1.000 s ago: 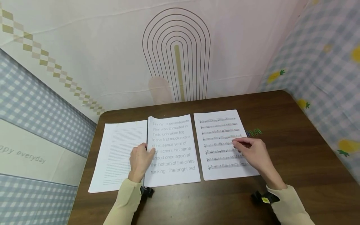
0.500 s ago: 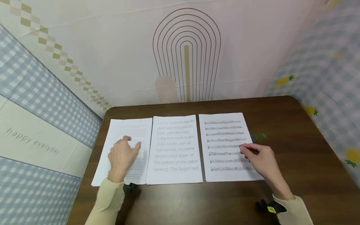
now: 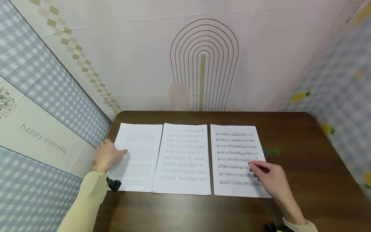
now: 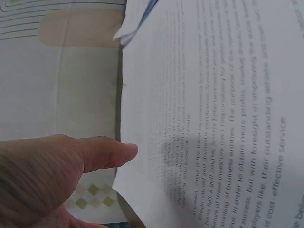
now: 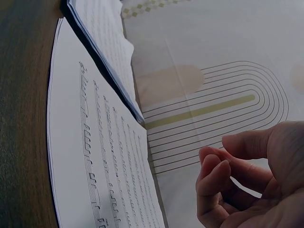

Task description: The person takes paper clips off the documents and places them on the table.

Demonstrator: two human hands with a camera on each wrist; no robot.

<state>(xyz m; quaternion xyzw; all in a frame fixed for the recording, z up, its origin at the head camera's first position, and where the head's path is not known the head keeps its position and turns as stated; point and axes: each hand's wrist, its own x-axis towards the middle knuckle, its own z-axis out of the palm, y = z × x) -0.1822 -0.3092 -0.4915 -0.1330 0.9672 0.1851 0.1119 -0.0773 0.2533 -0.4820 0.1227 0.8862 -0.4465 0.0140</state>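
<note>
Three paper stacks lie side by side: small printed text (image 3: 140, 154) at left, large printed text (image 3: 185, 187) in the middle, sheet music (image 3: 232, 190) at right. My left hand (image 3: 108, 156) is at the left stack's outer edge, fingers spread past the edge and thumb over the page. In the left wrist view the thumb (image 4: 111, 152) reaches straight across the paper's border. My right hand (image 3: 272, 180) hovers over the sheet music's right side, fingers loosely curled; the right wrist view shows nothing between thumb and fingertips (image 5: 213, 166).
Several coloured paper clips (image 3: 271, 152) lie right of the sheet music, partly behind its edge. The brown table (image 3: 185, 212) ends at a patterned cloth wall (image 3: 139, 64) behind. Checked cloth (image 3: 37, 54) hangs along the left side.
My left hand has gone from the gap between left and middle stacks, across the left stack, to its outer edge. The right hand keeps its pose over the sheet music. The head view has shifted.
</note>
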